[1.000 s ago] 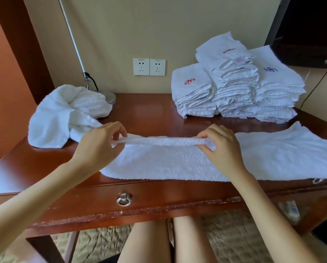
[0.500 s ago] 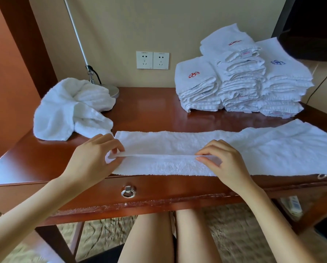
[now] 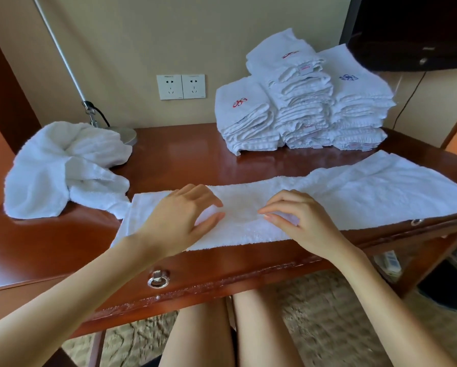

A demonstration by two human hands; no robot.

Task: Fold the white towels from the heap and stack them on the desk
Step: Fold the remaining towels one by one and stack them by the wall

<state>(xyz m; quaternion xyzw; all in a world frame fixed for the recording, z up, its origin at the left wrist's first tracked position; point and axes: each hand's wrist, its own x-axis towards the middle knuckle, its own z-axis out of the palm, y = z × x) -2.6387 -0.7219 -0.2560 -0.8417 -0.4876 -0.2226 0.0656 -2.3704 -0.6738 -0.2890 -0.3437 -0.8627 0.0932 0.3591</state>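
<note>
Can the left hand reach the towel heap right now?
Probably yes. The left hand is open over the flat towel, holding nothing, and the heap sits just to its left on the desk with nothing between them.

White towel along the front edge of the counter; white heap at the left edge. White stacks at the back right corner, stitched in red and blue. Glossy reddish-brown counter. White sockets on beige wall. Mottled tan carpet below.
</note>
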